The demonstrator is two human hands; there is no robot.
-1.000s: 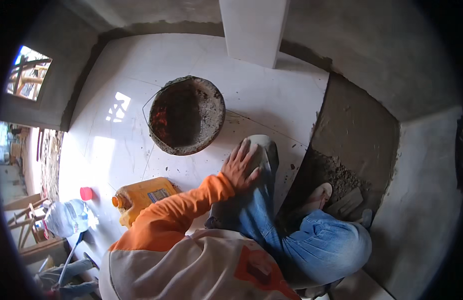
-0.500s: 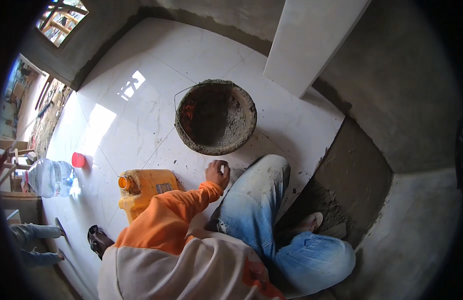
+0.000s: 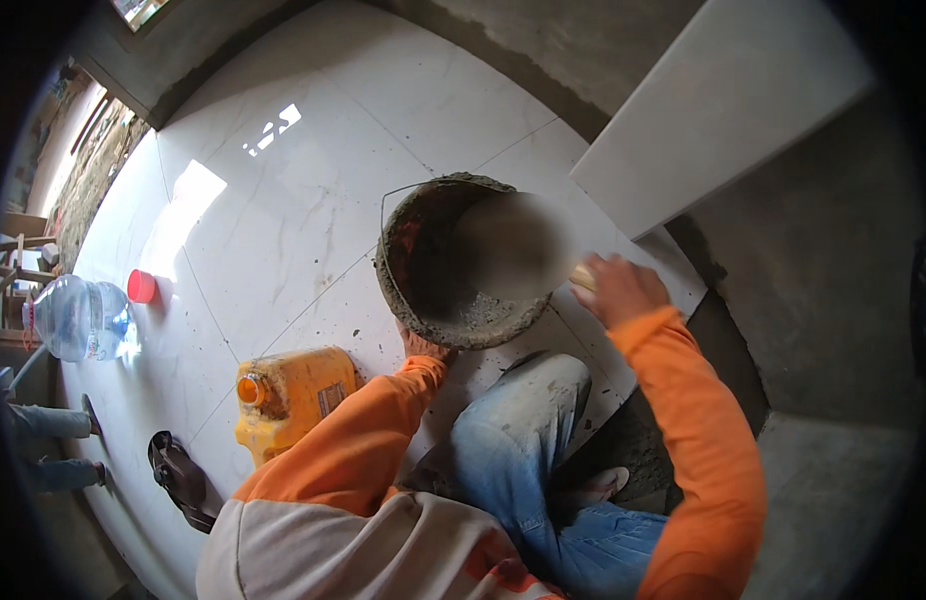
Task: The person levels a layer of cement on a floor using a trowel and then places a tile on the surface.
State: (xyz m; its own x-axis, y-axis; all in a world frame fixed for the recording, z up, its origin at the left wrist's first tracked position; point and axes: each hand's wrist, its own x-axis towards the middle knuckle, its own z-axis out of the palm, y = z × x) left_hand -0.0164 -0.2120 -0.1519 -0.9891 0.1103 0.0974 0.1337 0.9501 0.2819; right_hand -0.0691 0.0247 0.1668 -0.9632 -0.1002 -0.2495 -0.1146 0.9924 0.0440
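A mortar-crusted bucket (image 3: pixel 393 285) with a thin wire handle stands on the pale tiles, grey mix showing inside. My left hand (image 3: pixel 428 343) is against its near side, just below the rim; most of the fingers are hidden by the bucket. At the bucket's right, my right hand (image 3: pixel 628 290) is closed round the pale handle (image 3: pixel 583 277) of a tool. A smeared patch over the bucket hides the tool's far end, so its kind does not show. My bent knee in jeans (image 3: pixel 528 400) is close to the bucket.
An orange jerrycan (image 3: pixel 293 395) without a cap stands left of my left arm. Further left are a clear water jug (image 3: pixel 78 318), a red cap (image 3: pixel 141 286) and a dark sandal (image 3: pixel 178 480). A white slab (image 3: pixel 723 110) leans at the right. Another person's legs (image 3: pixel 58 450) show at the left edge.
My right arm has come into view, its hand now at the bucket with a tool. My left hand has gone from the floor before the bucket to its side. The view has shifted.
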